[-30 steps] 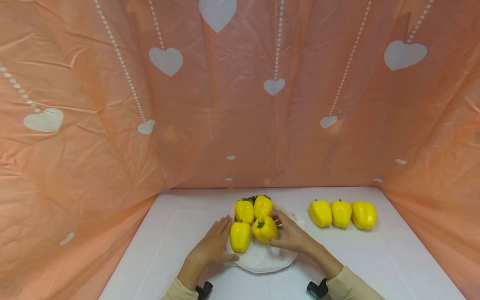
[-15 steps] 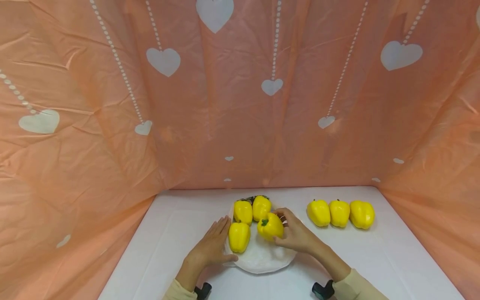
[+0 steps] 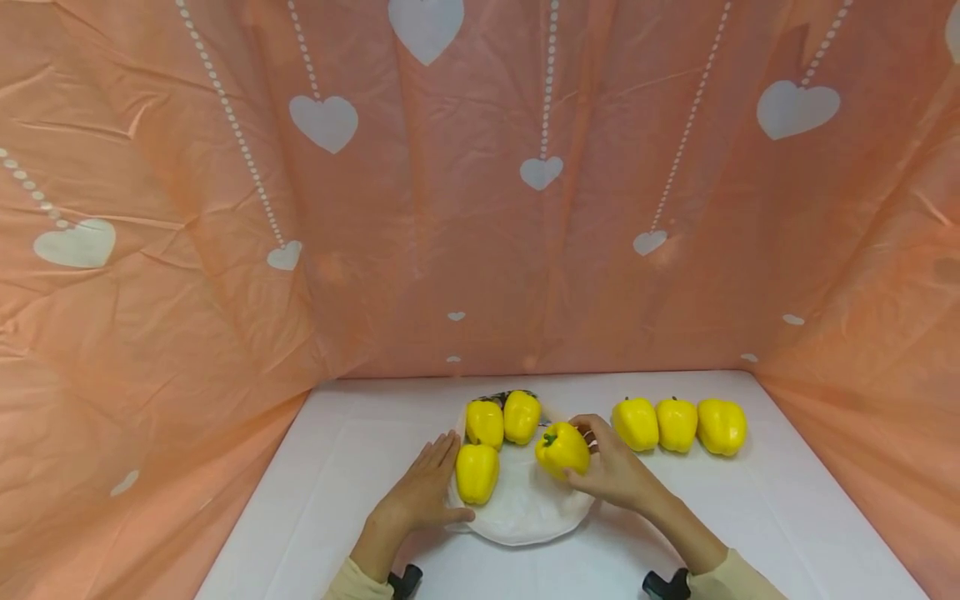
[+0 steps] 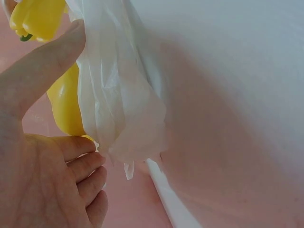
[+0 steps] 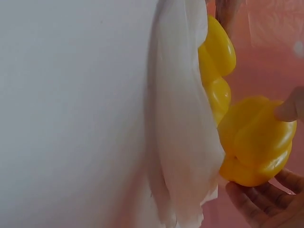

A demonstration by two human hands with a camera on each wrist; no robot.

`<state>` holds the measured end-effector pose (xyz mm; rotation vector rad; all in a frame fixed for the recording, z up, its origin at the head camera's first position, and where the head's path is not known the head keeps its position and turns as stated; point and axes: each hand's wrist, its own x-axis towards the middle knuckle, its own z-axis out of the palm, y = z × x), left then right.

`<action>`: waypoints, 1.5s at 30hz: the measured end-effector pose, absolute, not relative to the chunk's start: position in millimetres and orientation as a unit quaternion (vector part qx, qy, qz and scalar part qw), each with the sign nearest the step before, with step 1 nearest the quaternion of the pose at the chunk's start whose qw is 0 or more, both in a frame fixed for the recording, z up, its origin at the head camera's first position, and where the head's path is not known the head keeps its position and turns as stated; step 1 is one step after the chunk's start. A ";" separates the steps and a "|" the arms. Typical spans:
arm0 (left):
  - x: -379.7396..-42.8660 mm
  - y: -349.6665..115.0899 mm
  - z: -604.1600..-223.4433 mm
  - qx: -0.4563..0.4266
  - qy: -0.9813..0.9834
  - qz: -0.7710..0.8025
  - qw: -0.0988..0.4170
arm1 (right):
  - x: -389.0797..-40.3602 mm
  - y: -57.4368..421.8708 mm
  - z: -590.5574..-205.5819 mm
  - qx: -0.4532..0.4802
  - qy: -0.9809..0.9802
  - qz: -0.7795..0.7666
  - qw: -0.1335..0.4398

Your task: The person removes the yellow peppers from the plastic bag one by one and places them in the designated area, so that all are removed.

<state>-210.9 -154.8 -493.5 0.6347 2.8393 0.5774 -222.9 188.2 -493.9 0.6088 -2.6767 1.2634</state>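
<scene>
3 yellow peppers [image 3: 477, 472] sit on the L part of the white plastic [image 3: 525, 517]: 2 side by side at the far end, 1 nearer, just in front of the pair's L one. Can't tell if the plastic is a bag or a sheet; its edge stands up crumpled in both wrist views, w/ dark print [image 3: 498, 398] at the far end. R hand [image 3: 611, 467] grips a 4th pepper [image 3: 562, 451], thumb one side, fingers the other, over the R part of the plastic & apart from the other 3, stem twd the L. Can't tell if it touches the plastic. L hand [image 3: 423, 487] has fingers extended, thumb spread, lying against the plastic's L edge right beside the nearest pepper. On the white table [image 3: 337, 450], to the R, a row [image 3: 677, 426] of 3 more peppers, close together, approx. in line. Beige sleeves [image 3: 358, 583] on both arms, black gear [image 3: 667, 585] at each wrist. Bkgd = orange-pink cloth [image 3: 480, 267], back & sides, w/ white hearts [image 3: 426, 29], several on dotted lines
</scene>
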 end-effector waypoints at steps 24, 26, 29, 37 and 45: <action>-214.8 -155.9 -497.3 0.206 0.956 0.187 0.093 | -201.4 248.2 -488.9 0.118 -0.908 0.390 0.099; -214.8 -156.5 -498.2 0.208 0.956 0.186 0.091 | -199.7 252.3 -488.8 0.109 -0.911 0.385 0.103; -215.0 -157.0 -498.6 0.209 0.956 0.186 0.090 | -197.6 258.0 -489.0 0.101 -0.914 0.377 0.113; -216.0 -156.4 -498.1 0.206 0.956 0.188 0.092 | -191.4 273.3 -490.4 0.088 -0.915 0.370 0.132; -216.8 -155.4 -498.4 0.203 0.957 0.186 0.093 | -185.9 287.9 -493.2 0.057 -0.920 0.366 0.125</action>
